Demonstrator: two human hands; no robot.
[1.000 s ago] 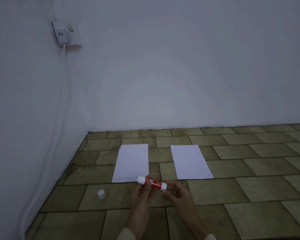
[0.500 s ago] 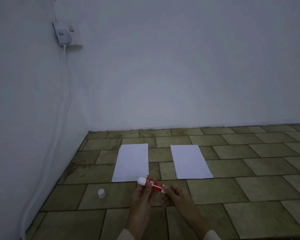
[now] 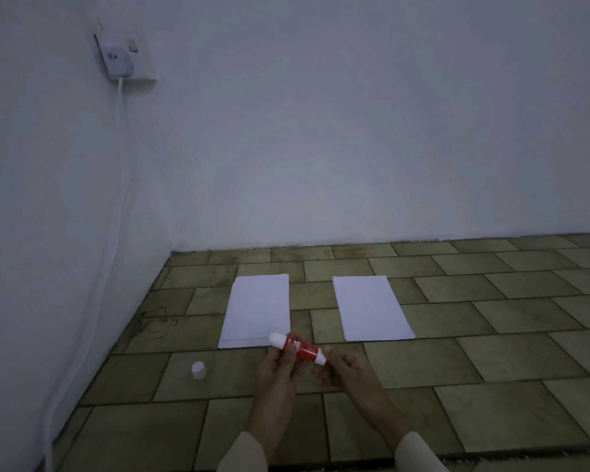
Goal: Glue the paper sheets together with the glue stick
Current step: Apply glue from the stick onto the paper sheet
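While two white paper sheets lay flat on the tiled floor (image 3: 491, 352), we saw a person hold a glue stick (image 3: 298, 348) just above the tiles in front of them. The left hand (image 3: 280, 366) was wrapped around the red barrel, thumb across the label, gripping it firmly. The fingers of the right hand (image 3: 341, 367) were pinched narrowly on the white base end of the stick, at its right. The stick lay almost level, its white tip pointing left toward the near corner of the left sheet (image 3: 258, 310). The tube was uncapped: a small white cap (image 3: 198, 369) stood upright on a tile by itself, to the left of the hands and well apart from them. We could not tell how much glue showed at the tip. The right sheet (image 3: 370, 306) lay near the left one, separated by a strip of bare tile, both with their long sides running away from the person. Pale sleeves (image 3: 419, 451) showed at the wrists. On the left wall, a white plug (image 3: 115, 59) sat in a socket, its cable (image 3: 116, 199) hanging down to the floor.
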